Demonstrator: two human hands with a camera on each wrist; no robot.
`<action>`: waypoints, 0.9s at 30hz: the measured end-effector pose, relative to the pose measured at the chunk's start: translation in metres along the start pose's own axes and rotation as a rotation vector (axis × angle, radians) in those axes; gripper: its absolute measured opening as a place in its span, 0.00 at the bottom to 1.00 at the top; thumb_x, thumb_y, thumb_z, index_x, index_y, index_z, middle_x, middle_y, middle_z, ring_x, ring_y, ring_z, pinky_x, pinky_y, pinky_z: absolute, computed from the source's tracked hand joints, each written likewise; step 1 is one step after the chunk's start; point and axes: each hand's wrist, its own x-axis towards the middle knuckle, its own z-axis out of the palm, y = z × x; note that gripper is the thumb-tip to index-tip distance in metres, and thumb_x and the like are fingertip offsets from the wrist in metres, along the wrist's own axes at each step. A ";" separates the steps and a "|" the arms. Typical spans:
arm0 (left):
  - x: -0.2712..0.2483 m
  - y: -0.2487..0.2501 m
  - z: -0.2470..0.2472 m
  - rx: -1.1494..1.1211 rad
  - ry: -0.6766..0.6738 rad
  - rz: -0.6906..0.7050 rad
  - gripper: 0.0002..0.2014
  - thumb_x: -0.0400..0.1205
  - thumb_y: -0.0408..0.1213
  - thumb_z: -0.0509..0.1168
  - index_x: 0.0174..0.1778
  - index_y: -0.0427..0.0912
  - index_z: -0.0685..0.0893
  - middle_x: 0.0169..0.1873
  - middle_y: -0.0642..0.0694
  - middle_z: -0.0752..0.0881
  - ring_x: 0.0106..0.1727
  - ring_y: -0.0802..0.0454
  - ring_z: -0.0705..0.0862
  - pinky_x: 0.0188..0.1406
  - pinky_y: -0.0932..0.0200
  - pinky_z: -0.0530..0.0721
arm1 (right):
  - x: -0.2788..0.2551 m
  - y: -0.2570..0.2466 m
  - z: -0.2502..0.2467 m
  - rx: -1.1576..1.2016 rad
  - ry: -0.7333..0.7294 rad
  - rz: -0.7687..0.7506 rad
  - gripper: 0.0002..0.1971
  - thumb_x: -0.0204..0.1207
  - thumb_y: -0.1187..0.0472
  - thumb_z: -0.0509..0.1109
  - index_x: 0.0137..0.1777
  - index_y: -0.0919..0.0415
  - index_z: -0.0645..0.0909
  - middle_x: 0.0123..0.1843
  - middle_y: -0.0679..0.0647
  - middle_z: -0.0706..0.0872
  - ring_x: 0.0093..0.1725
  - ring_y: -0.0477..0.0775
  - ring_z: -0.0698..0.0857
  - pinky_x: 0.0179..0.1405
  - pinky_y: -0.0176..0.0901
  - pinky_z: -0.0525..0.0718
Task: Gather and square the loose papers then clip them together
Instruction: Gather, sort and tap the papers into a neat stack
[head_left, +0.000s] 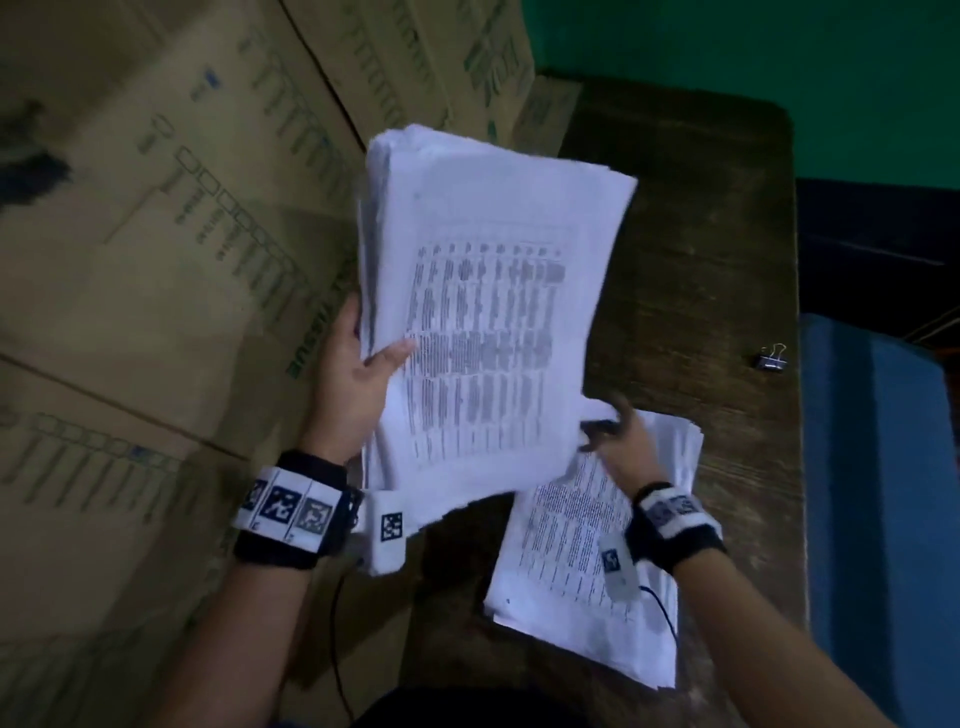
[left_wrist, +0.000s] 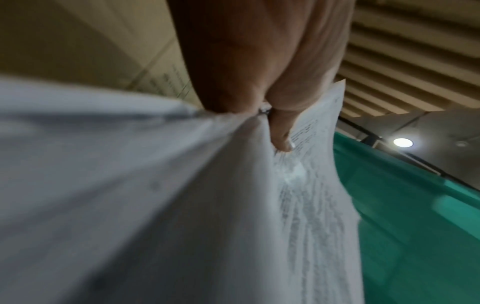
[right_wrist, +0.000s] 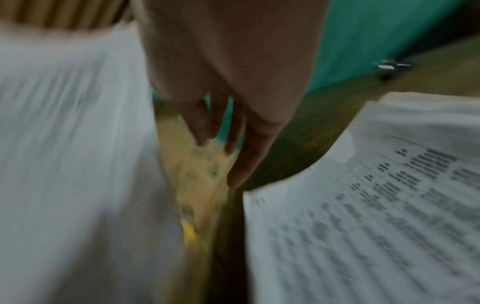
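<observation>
My left hand (head_left: 363, 358) grips a thick stack of printed papers (head_left: 488, 322) by its left edge and holds it up off the table, thumb on the top sheet. The sheets are uneven at the top edge. In the left wrist view the thumb (left_wrist: 281, 135) presses on that stack (left_wrist: 155, 185). My right hand (head_left: 618, 436) is blurred near the stack's lower right corner; its fingers (right_wrist: 233, 164) are straight and hold nothing. Under it a second pile of papers (head_left: 571, 561) lies on the table. A black binder clip (head_left: 770, 358) sits by the table's right edge.
The dark wooden table (head_left: 691, 270) is narrow. Large cardboard boxes (head_left: 156, 234) are stacked right beside its left side. A blue surface (head_left: 878, 467) lies past the right edge and a green wall (head_left: 727, 47) is behind.
</observation>
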 end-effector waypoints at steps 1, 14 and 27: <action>-0.005 -0.006 0.007 -0.046 -0.033 -0.042 0.22 0.80 0.27 0.67 0.69 0.43 0.73 0.64 0.47 0.84 0.62 0.54 0.84 0.63 0.58 0.82 | -0.005 -0.014 -0.015 0.304 0.068 0.051 0.18 0.79 0.73 0.66 0.62 0.52 0.78 0.61 0.58 0.85 0.52 0.63 0.86 0.43 0.39 0.87; -0.067 -0.047 0.120 -0.107 -0.270 -0.081 0.15 0.81 0.31 0.63 0.63 0.43 0.81 0.54 0.55 0.88 0.59 0.52 0.86 0.60 0.59 0.83 | -0.066 -0.057 -0.100 0.233 0.311 -0.145 0.18 0.70 0.78 0.74 0.54 0.57 0.82 0.52 0.54 0.89 0.54 0.55 0.87 0.54 0.58 0.88; -0.043 -0.022 0.123 -0.172 -0.337 0.082 0.20 0.68 0.18 0.64 0.57 0.30 0.78 0.48 0.52 0.87 0.51 0.59 0.86 0.49 0.66 0.84 | -0.074 -0.060 -0.104 0.325 0.310 -0.179 0.21 0.75 0.83 0.59 0.67 0.71 0.74 0.62 0.64 0.83 0.56 0.50 0.86 0.52 0.46 0.88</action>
